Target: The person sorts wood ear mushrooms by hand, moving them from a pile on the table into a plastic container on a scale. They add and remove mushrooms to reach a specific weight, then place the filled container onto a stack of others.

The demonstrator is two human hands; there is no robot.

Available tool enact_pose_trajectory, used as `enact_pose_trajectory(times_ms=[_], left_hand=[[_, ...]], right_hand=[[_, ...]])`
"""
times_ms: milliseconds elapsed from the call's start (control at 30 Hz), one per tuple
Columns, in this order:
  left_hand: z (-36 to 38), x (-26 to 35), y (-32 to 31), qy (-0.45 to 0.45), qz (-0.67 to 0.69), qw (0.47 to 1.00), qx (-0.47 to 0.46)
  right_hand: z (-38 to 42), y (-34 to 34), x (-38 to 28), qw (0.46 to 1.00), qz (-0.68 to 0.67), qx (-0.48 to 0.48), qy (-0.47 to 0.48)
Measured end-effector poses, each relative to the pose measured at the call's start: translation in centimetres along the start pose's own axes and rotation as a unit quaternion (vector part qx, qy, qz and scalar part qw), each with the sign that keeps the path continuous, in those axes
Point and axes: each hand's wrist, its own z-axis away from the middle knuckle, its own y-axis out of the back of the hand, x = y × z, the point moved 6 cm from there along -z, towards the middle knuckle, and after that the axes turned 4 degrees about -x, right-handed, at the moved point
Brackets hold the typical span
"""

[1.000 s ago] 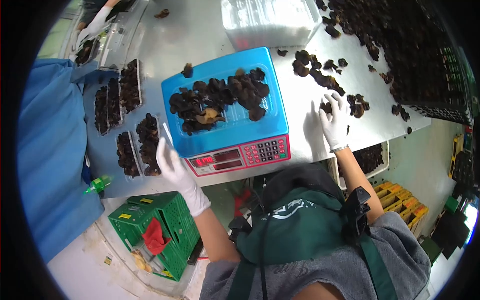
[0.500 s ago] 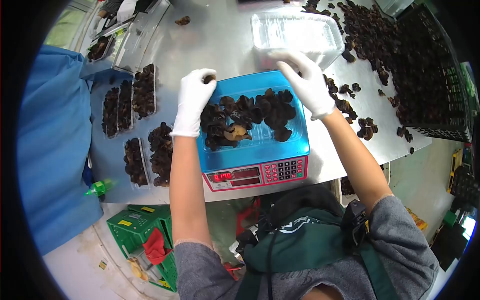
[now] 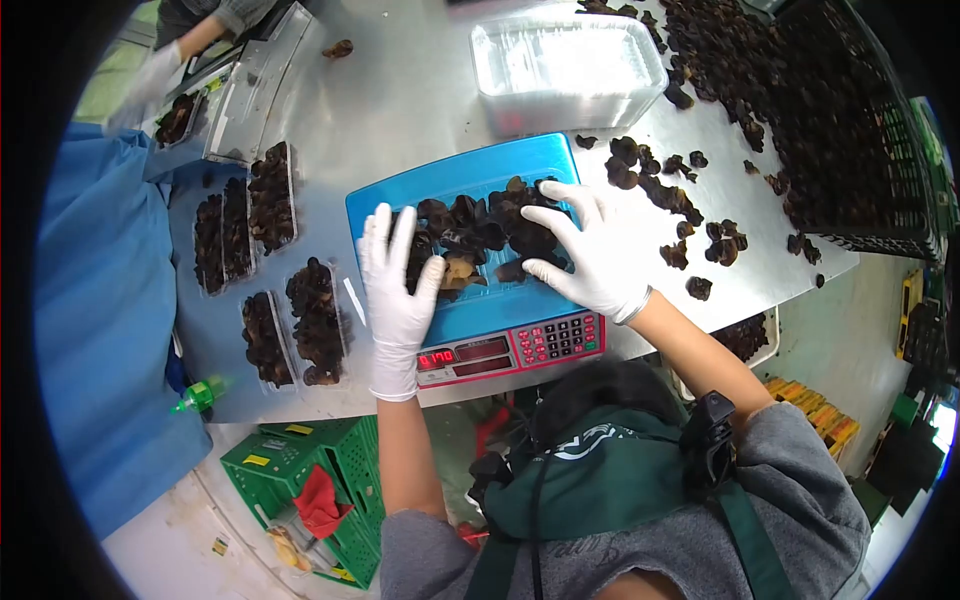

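Observation:
White gloves cover both hands. A clear tray of dark, ruffled mushroom pieces rests on the blue top of a weighing scale, whose red display reads 0.170. My left hand is at the tray's left side, fingers spread and pointing away from me. On the right side, my right hand has its fingers apart over the tray's edge and the pieces there. Whether either hand touches the tray or grips its rim is hard to tell. One piece near my left hand is pale tan.
Stacked clear trays stand behind the scale. Filled trays lie at the left. Loose dark pieces and a black crate are at the right. Another person's gloved hand is at the upper left. A green crate stands below.
Both hands have come down and closer to me, to the tray's sides. My left hand has opened, and the dark piece it held is no longer seen there. A co-worker's arm has appeared at upper left.

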Motion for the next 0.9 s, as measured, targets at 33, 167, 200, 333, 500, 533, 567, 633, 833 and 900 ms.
enact_pose_trajectory(times_ms=[33,167,200,333,500,533,567,633,833,900], left_hand=[[0.2,0.6,-0.4,-0.015,-0.036,0.999,-0.022],[0.5,1.2,-0.9,-0.016,-0.007,1.0,-0.023],[0.5,1.5,-1.1,-0.019,0.01,0.999,-0.036],[1.0,2.0,-1.2,-0.016,0.003,0.999,-0.033],[1.4,2.2,-1.1,0.002,0.025,1.0,-0.015],[1.5,2.2,-1.0,0.001,0.026,1.0,-0.008],[1.5,2.2,-0.7,-0.001,0.034,0.999,0.007],[1.8,2.2,0.0,-0.006,0.051,0.998,0.033],[3.2,1.2,3.2,0.024,0.125,0.987,0.094],[4.6,0.3,3.7,0.085,0.218,0.962,0.141]], right_hand=[[0.0,0.0,0.0,1.0,-0.016,0.012,-0.002],[-1.8,-1.2,-0.2,0.998,0.039,-0.009,0.048],[-2.1,-1.7,-0.2,0.998,0.041,-0.018,0.048],[-3.0,-2.3,-0.6,0.998,0.047,-0.009,0.048],[-2.7,-2.3,-0.8,0.997,0.017,0.039,0.063],[-2.6,-2.0,-0.4,0.999,-0.026,0.038,0.027],[-2.5,-1.4,0.0,0.997,-0.07,0.036,-0.008],[-2.0,0.6,0.6,0.983,-0.167,0.035,-0.065],[9.9,7.8,7.3,0.9,-0.385,0.119,-0.167],[18.6,10.4,10.9,0.849,-0.439,0.194,-0.22]])
